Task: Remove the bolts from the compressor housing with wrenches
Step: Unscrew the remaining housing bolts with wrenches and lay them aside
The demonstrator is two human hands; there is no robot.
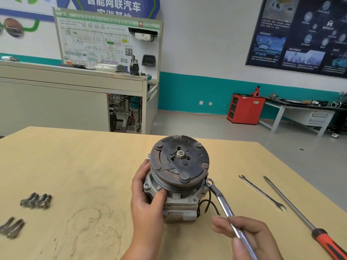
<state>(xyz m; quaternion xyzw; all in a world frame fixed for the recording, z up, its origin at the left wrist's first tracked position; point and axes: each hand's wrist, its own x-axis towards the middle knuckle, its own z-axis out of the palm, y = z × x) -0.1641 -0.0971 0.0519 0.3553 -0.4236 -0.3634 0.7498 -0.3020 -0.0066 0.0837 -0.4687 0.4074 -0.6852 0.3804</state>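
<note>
A grey metal compressor (178, 201) stands upright on the wooden table (84, 166), its dark pulley disc (179, 162) facing up. My left hand (146, 192) grips the housing on its left side, thumb against the pulley grooves. My right hand (247, 235) holds the shaft of a silver ring wrench (223, 203). The wrench's ring end (210, 182) sits at a bolt on the housing's right flange. Black wires (208, 205) loop out beside the housing.
Two groups of removed bolts lie at the table's left, one (36, 200) farther and one (11, 228) at the edge. A second open-end wrench (262, 193) and a red-handled screwdriver (300, 218) lie to the right. Workshop benches and a red cabinet (245, 108) stand beyond.
</note>
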